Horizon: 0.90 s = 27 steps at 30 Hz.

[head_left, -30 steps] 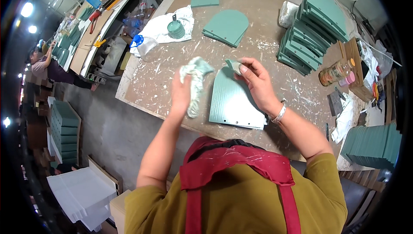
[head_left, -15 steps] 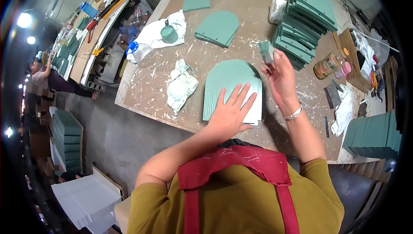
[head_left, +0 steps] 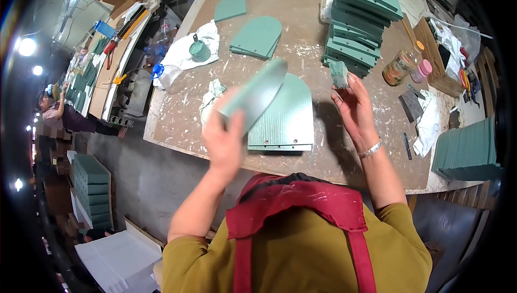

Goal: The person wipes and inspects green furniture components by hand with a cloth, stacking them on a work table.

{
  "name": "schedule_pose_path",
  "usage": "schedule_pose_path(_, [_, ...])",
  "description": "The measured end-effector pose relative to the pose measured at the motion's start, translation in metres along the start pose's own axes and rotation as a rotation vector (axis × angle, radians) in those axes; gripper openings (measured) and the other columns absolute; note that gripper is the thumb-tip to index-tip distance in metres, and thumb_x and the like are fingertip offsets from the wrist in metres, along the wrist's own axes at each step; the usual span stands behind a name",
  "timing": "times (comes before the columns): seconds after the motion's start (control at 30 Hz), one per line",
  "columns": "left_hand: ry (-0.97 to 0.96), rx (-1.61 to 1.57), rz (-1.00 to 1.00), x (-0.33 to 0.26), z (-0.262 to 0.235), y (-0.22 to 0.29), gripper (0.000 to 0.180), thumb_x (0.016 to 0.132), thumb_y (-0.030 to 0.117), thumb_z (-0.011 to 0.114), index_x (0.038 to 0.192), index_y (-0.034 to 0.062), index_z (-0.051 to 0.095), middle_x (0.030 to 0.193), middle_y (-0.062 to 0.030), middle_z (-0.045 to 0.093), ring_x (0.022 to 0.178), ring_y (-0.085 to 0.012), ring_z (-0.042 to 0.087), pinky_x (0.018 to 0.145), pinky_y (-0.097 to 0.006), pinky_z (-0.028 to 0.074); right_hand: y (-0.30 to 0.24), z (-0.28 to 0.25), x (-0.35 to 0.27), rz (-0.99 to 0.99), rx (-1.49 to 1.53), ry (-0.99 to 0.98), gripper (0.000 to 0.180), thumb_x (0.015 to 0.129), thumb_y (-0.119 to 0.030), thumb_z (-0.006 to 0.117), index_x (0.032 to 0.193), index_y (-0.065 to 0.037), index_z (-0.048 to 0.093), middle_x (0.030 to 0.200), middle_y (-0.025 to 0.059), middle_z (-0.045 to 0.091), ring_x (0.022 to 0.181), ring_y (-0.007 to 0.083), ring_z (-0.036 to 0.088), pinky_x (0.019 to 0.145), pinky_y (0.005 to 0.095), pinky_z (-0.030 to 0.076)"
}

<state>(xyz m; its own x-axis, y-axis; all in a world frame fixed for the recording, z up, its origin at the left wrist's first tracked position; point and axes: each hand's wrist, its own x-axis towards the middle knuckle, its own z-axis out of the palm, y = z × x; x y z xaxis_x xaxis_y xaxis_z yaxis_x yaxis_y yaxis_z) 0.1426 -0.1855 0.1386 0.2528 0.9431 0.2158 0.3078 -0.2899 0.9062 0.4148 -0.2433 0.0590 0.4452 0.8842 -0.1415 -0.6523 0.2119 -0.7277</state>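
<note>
In the head view, I see the left hand [head_left: 222,145] closed at the lower end of a green panel [head_left: 261,94], with the thumb on its near side. This panel is tilted up and somewhat blurred, in front of a pile of arched panels [head_left: 285,115], which lies flat near the front edge of the table [head_left: 350,166]. Whether the panel touches the pile, I cannot tell. The right hand [head_left: 347,89] is raised to the right of the pile; its fingertips are pinched on a small green block [head_left: 339,74], and the other fingers are loosely curled. A crumpled cloth [head_left: 210,101] lies partly hidden behind the left hand. Farther back, I see a tall stack [head_left: 355,34] of green panels, and to its right a glass jar [head_left: 397,68].
</note>
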Motion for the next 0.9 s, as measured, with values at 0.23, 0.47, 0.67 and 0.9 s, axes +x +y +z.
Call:
schedule_pose_path(0.23, [0.142, -0.883, -0.42, 0.027, 0.02, -0.057, 0.04, 0.105, 0.025, 0.054, 0.137, 0.001, 0.05, 0.131, -0.0099, 0.059, 0.125, -0.0193, 0.053, 0.108, -0.036, 0.042, 0.023, -0.011, 0.003, 0.067, 0.149, -0.038, 0.027, 0.1, -0.022, 0.06, 0.122, -0.007, 0.059, 0.111, 0.0058, 0.065, 0.098, 0.0191, 0.062, 0.083, 0.0335, 0.054])
schedule_pose_path(0.47, [-0.25, -0.325, -0.513, 0.021, -0.001, -0.118, 0.049, 0.103, 0.033, 0.055, 0.139, 0.0009, 0.049, 0.134, -0.0103, 0.058, 0.119, -0.0173, 0.054, 0.102, -0.033, 0.041, 0.021, 0.012, -0.001, 0.096, -0.071, -0.054, 0.033, 0.1, -0.021, 0.061, 0.128, -0.005, 0.055, 0.113, 0.0073, 0.065, 0.099, 0.0173, 0.062, 0.084, 0.0321, 0.054])
schedule_pose_path(0.67, [-0.259, -0.464, -0.61, 0.019, -0.012, -0.141, 0.038, 0.101, 0.041, 0.056, 0.118, 0.0071, 0.061, 0.093, 0.0024, 0.061, 0.081, -0.0071, 0.053, 0.07, -0.024, 0.043, 0.0, 0.044, 0.023, -0.014, -0.466, -0.209, 0.025, 0.1, -0.018, 0.061, 0.12, -0.004, 0.065, 0.108, 0.0027, 0.065, 0.098, 0.0119, 0.061, 0.081, 0.0291, 0.05])
schedule_pose_path(0.9, [-0.216, -0.631, -0.595, 0.02, -0.002, -0.135, 0.023, 0.102, 0.026, 0.06, 0.117, 0.0087, 0.062, 0.08, 0.0079, 0.057, 0.063, -0.0016, 0.047, 0.057, -0.017, 0.038, 0.028, 0.135, 0.051, -0.491, -1.394, -0.746, 0.025, 0.091, -0.022, 0.069, 0.111, -0.007, 0.069, 0.099, 0.0111, 0.057, 0.092, 0.027, 0.061, 0.081, 0.0366, 0.051])
